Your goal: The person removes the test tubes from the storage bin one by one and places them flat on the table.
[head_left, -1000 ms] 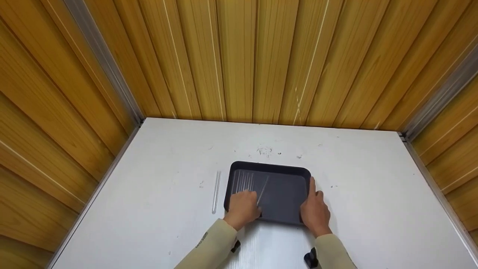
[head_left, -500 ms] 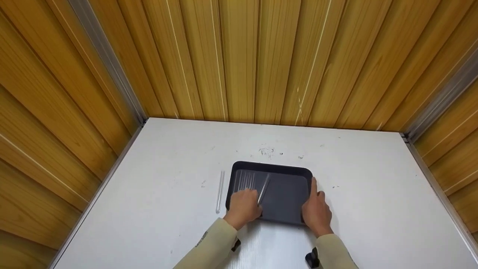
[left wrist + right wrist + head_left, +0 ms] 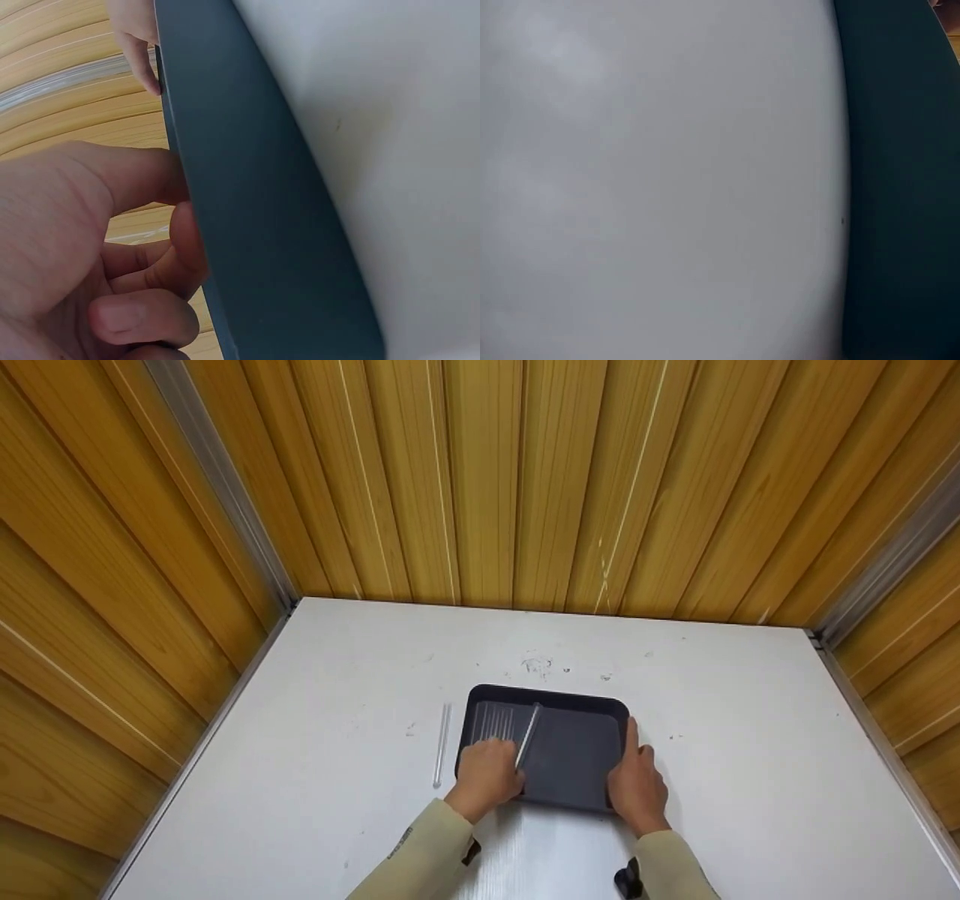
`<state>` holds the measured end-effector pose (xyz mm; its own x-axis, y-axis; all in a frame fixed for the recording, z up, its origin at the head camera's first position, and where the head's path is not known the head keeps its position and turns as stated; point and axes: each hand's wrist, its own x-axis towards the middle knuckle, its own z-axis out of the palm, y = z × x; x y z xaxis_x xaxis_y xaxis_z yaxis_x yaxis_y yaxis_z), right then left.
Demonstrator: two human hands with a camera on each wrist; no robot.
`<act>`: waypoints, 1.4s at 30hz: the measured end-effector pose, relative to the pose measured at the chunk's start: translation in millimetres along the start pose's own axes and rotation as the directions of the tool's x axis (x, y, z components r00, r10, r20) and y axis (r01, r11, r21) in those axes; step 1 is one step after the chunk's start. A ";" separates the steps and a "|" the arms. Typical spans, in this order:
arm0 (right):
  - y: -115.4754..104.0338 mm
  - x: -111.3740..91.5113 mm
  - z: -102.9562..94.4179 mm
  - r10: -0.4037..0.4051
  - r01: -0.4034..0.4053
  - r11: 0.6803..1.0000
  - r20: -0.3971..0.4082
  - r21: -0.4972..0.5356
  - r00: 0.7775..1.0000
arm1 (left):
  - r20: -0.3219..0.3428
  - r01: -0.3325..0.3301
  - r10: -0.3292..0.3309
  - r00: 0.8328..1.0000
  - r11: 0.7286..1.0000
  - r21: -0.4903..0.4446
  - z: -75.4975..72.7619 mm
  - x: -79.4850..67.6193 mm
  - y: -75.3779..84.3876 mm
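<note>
A dark shallow tray (image 3: 574, 757) lies on the white table; its outer wall (image 3: 247, 180) fills the middle of the left wrist view. My left hand (image 3: 484, 776) reaches over the near rim, fingers curled, thumb and index finger pinching the near end of a clear tube (image 3: 529, 731). That pinch point sits behind the wall in the left wrist view. The tube slants toward the far side of the tray. Several similar clear tubes (image 3: 493, 720) lie side by side at the tray's left, partly hidden by my hand. My right hand (image 3: 637, 787) grips the right wall, index finger straight along it.
One more clear tube (image 3: 442, 746) lies on the white table (image 3: 337, 780), just left of the tray. Wood-patterned panels (image 3: 480, 487) enclose the table at the back and both sides. In the right wrist view, the tray wall (image 3: 904, 180) borders the tabletop.
The tube at my left hand shows brighter, and its far end has come closer to the tray's far wall. Both hands keep their places; the whole view has shifted slightly.
</note>
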<state>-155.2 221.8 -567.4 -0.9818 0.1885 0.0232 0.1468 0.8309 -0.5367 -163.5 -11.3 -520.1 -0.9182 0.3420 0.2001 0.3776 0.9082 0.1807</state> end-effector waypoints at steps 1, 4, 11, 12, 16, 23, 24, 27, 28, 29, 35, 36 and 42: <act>0.0 -0.2 0.0 -0.004 0.004 1.000 -0.003 -0.002 1.000 | -0.004 0.000 0.000 1.000 1.000 0.001 -0.5 -0.3 -0.5; 0.3 -0.6 0.0 -0.014 0.014 1.000 -0.010 -0.001 1.000 | -0.026 -0.003 0.003 1.000 1.000 0.003 -2.5 -1.0 -2.1; -0.3 -0.1 0.1 -0.011 0.011 1.000 -0.008 -0.001 1.000 | -0.022 0.008 -0.009 1.000 1.000 -0.029 -7.2 -1.6 -5.9; -0.4 -0.1 0.1 -0.009 0.009 1.000 -0.008 -0.002 1.000 | -0.025 0.009 -0.009 1.000 0.999 -0.031 -7.6 -1.9 -6.5; -0.8 -0.1 -0.3 -0.011 0.011 1.000 -0.011 -0.003 1.000 | -0.050 0.006 -0.007 0.999 1.000 -0.021 -9.2 -3.7 -9.2; -1.0 0.4 -0.5 0.001 -0.001 1.000 -0.004 -0.005 1.000 | -0.015 0.038 -0.039 0.999 0.999 -0.025 -14.3 -4.8 -14.3; -1.0 0.6 -0.5 0.004 -0.004 1.000 -0.003 -0.004 1.000 | -0.009 0.044 -0.044 0.999 0.999 -0.030 -14.7 -5.2 -15.1; -1.0 0.8 -0.7 0.007 -0.007 1.000 0.001 -0.008 1.000 | -0.010 0.050 -0.051 0.999 0.998 -0.038 -16.1 -6.4 -17.4; -1.1 1.0 -0.8 0.007 -0.007 1.000 0.002 -0.009 1.000 | -0.015 0.051 -0.052 0.999 0.998 -0.039 -16.5 -6.8 -18.0; -1.0 0.9 -1.1 0.006 -0.006 1.000 0.004 -0.009 1.000 | -0.020 0.052 -0.053 0.998 0.998 -0.041 -16.7 -7.2 -18.8; -0.8 -0.1 -1.9 -0.013 0.013 1.000 0.011 -0.017 1.000 | -0.039 0.060 -0.061 0.997 0.997 -0.044 -18.1 -9.2 -23.1; -0.9 -0.2 -1.8 -0.014 0.014 1.000 0.011 -0.019 1.000 | -0.037 0.064 -0.066 0.997 0.997 -0.041 -18.7 -9.4 -23.6; -1.3 -0.1 -1.0 -0.010 0.010 1.000 0.003 -0.019 1.000 | -0.035 0.086 -0.087 0.996 0.996 -0.033 -21.8 -11.5 -27.6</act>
<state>-155.2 221.2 -565.9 -0.9836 0.1787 0.0258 0.1395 0.8428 -0.5199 -160.7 -45.6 -506.4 -0.9429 0.2528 0.2169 0.3009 0.9257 0.2291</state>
